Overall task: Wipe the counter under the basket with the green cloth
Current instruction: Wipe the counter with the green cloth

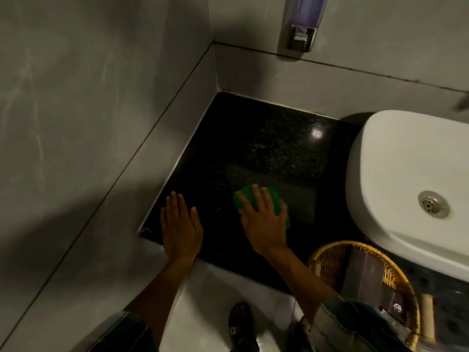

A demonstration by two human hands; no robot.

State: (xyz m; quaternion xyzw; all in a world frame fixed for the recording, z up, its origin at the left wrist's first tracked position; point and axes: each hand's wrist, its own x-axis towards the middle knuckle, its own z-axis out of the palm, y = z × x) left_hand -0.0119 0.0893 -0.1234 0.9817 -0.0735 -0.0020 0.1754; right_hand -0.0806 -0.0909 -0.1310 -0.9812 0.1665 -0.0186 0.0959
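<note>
Dim light; black speckled worktop (266,138) in a wall corner, white basin (396,174) taken as landmark. Green cloth (264,201) lay flat on the worktop to the left of the basin, near but not touching it. Right hand (264,219) pressed down on the cloth, palm flat, fingers spread wide over it, green showing past the fingertips and at the thumb side; pressing, not gripping. Left hand (180,224) lay further left of the basin, well apart from the cloth, open and flat on the worktop near its front edge, holding nothing; it looked to be bracing. Wicker basket (327,260) sat in front of the basin at the worktop's front edge, just beside the right forearm, with a dark box (368,278) in it. Risks, as judged: a backward stroke or elbow swing could knock the basket off the front edge, since the forearm ran close along its rim. A flat palm with no grip could let the cloth bunch or slip out on the polished stone. The far corner behind the cloth looked likely to be missed in poor light. Wet streak beside the cloth suggested wiping was under way.
</note>
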